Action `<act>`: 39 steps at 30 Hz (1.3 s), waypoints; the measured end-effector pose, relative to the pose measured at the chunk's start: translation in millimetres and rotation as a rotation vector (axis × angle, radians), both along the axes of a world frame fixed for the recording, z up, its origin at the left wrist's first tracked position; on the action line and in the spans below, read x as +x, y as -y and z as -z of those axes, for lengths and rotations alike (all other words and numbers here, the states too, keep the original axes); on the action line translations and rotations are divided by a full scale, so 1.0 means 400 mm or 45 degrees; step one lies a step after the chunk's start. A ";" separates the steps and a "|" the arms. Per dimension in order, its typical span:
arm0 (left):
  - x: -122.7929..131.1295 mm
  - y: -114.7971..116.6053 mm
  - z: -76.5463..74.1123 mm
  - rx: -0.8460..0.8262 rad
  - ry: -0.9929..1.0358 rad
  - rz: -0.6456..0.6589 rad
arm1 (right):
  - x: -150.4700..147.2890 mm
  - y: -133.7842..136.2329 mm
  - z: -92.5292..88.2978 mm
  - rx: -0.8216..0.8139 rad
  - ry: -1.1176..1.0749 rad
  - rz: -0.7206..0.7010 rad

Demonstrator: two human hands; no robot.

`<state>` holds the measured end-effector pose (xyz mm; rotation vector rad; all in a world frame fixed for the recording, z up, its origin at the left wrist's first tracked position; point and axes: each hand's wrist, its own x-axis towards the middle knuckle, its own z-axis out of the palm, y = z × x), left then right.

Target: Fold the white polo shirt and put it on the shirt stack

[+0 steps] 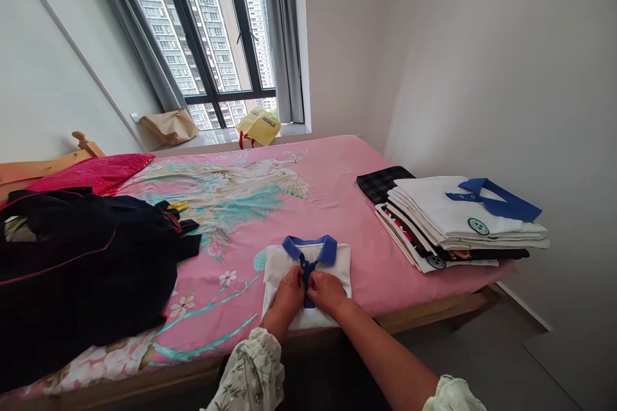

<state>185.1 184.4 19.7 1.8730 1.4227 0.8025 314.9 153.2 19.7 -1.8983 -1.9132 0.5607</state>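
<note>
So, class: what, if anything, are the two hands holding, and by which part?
Both the left hand and right hand grip the folded white polo shirt at its blue button placket, just below the collar.

White polo shirt (308,266), blue collar, folded, on pink bedspread.

1 item: white polo shirt with a blue collar and a short blue placket. It lay flat and face up, folded into a compact rectangle, collar pointing away from the person toward the window. It sat near the foot edge of the bed, on the pink floral bedspread. The lower part of the placket and the middle of the front were covered by 2 hands; the collar and both upper corners showed clearly.
</note>
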 end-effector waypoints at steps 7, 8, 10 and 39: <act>-0.008 0.003 -0.008 -0.014 0.088 0.002 | 0.023 0.006 0.000 0.005 -0.175 0.012; -0.007 0.003 -0.011 -0.021 0.096 0.000 | 0.024 0.005 0.001 0.000 -0.195 0.014; -0.006 0.006 -0.016 -0.034 0.105 0.000 | 0.026 -0.002 0.003 -0.023 -0.232 0.017; -0.007 0.021 0.002 -0.066 0.126 0.027 | 0.031 -0.019 -0.031 -0.090 0.056 -0.213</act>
